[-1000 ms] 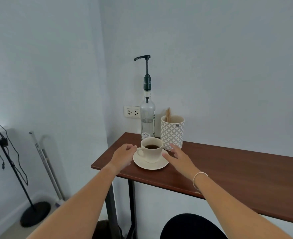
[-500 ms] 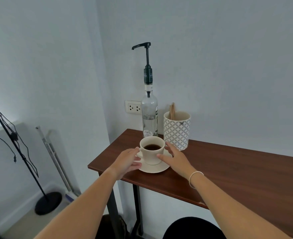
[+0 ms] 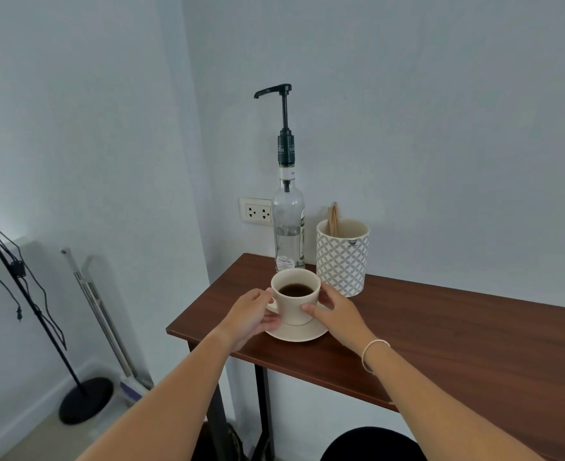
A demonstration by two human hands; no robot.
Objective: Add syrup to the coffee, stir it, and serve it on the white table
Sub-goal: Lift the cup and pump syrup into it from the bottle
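From the head camera, a cream coffee cup [image 3: 296, 299] with dark coffee inside sits on its saucer [image 3: 302, 332] near the left end of a dark wooden table [image 3: 441, 331], in front of the syrup bottle [image 3: 288, 234]. The left hand [image 3: 249, 319] curls in at the cup's left side — its fingers lie at the handle and over the saucer's left rim, though whether they actually pinch the handle cannot be made out. The right hand [image 3: 336, 312] wraps the cup's right side, thumb pressed on the front wall and fingers reaching round the back, so it grips the cup. A pale bracelet [image 3: 372, 352] circles the right wrist. The clear glass bottle stands upright against the wall just behind the cup, partly filled, with a tall black pump [image 3: 279, 94] whose spout points left. Just beside the bottle, to its right, stands a white patterned holder [image 3: 342, 261] with wooden stir sticks [image 3: 333, 216] leaning inside. A wall socket [image 3: 256, 212] shows left of the bottle. On the floor at the left — well apart from the table — stand a black stand with a round base [image 3: 86, 399] and a pale broom [image 3: 108, 324] leaning in the corner.
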